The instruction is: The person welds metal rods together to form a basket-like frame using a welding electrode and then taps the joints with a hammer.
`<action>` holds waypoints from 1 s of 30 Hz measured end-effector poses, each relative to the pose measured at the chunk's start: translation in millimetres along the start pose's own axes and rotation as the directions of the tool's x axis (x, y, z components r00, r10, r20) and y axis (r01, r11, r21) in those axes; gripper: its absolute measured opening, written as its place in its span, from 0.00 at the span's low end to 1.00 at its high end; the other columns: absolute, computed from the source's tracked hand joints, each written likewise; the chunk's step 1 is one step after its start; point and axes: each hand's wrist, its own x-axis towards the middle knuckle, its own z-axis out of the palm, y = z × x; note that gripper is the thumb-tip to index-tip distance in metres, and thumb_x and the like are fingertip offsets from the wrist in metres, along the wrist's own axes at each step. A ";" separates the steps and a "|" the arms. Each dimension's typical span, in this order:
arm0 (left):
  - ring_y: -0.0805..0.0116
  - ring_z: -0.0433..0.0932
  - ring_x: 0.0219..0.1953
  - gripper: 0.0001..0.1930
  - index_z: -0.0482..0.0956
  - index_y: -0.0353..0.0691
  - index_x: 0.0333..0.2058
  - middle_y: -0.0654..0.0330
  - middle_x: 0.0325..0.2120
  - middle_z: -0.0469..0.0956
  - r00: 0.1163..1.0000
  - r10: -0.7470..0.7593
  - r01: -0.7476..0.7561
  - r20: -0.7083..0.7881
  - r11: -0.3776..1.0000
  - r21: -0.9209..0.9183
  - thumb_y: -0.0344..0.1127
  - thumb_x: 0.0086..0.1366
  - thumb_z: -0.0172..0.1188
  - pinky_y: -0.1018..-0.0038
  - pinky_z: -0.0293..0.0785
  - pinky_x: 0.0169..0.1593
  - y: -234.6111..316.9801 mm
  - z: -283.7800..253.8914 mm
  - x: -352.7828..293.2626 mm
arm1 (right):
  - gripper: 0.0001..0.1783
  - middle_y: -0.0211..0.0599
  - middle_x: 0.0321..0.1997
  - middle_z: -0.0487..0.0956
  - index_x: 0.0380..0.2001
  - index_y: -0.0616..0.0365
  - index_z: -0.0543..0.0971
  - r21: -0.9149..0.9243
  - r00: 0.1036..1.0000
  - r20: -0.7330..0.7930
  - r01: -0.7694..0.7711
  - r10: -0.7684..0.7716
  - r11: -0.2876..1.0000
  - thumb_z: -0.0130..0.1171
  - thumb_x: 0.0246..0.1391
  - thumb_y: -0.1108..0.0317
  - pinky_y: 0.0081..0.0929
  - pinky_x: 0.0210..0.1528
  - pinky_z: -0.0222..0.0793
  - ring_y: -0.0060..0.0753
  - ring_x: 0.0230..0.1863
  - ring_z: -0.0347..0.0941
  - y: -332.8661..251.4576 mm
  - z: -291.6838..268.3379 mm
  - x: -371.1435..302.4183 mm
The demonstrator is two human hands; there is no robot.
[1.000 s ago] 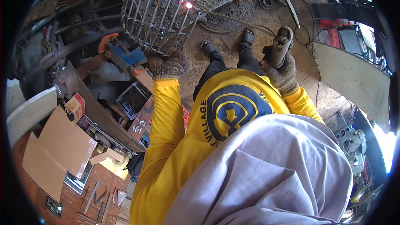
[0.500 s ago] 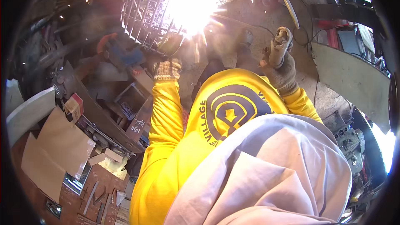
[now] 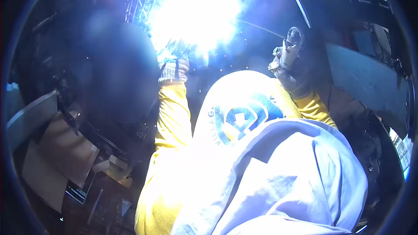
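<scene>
A white-blue welding glare (image 3: pixel 196 11) fills the top middle and washes out whatever lies under it. My left hand (image 3: pixel 174 68), in a knit work glove, reaches up to its lower edge, beside a grille of metal bars (image 3: pixel 139 6). Glare hides its fingers, so its grip cannot be made out. To the right, my right hand (image 3: pixel 291 72), also gloved, is closed around what looks like a tube-shaped welding electrode holder (image 3: pixel 291 45). From there a thin rod (image 3: pixel 261 28) runs left into the glare.
Cardboard sheets (image 3: pixel 65 148) lie at the lower left. A pale curved panel (image 3: pixel 370 69) stands at the right, and a long bent strip (image 3: pixel 298 0) hangs at the top right. Sparks dot the dark area around the glare.
The glare has grown larger and turned from warm white to blue-white, and the surroundings have darkened. Both hands stay in nearly the same places.
</scene>
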 end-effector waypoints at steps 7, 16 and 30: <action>0.44 0.77 0.41 0.27 0.73 0.42 0.52 0.45 0.47 0.75 0.997 0.007 -0.009 0.074 1.000 0.024 0.58 0.68 0.44 0.52 0.77 0.42 1.3 -4.2 2.7 | 0.36 0.40 0.52 0.76 0.66 0.61 0.61 0.384 0.949 -0.209 -0.143 0.237 0.912 0.61 0.55 0.73 0.29 0.46 0.74 0.33 0.45 0.76 -6.2 8.2 1.4; 0.43 0.76 0.44 0.28 0.71 0.42 0.54 0.43 0.49 0.73 0.991 0.035 -0.042 0.127 0.998 0.052 0.58 0.68 0.43 0.49 0.76 0.44 1.1 -1.1 5.6 | 0.28 0.45 0.46 0.80 0.55 0.67 0.72 -0.048 0.991 -0.114 0.059 -0.064 0.997 0.66 0.51 0.68 0.28 0.43 0.74 0.33 0.41 0.78 -15.4 1.7 3.4; 0.40 0.74 0.47 0.30 0.68 0.42 0.57 0.41 0.52 0.70 0.990 0.026 -0.038 0.136 0.995 0.088 0.59 0.68 0.42 0.46 0.74 0.47 4.7 -1.1 7.3 | 0.23 0.34 0.36 0.81 0.47 0.64 0.77 0.357 0.944 -0.004 -0.307 0.330 0.882 0.69 0.47 0.68 0.25 0.44 0.74 0.26 0.37 0.78 -1.4 2.1 -7.0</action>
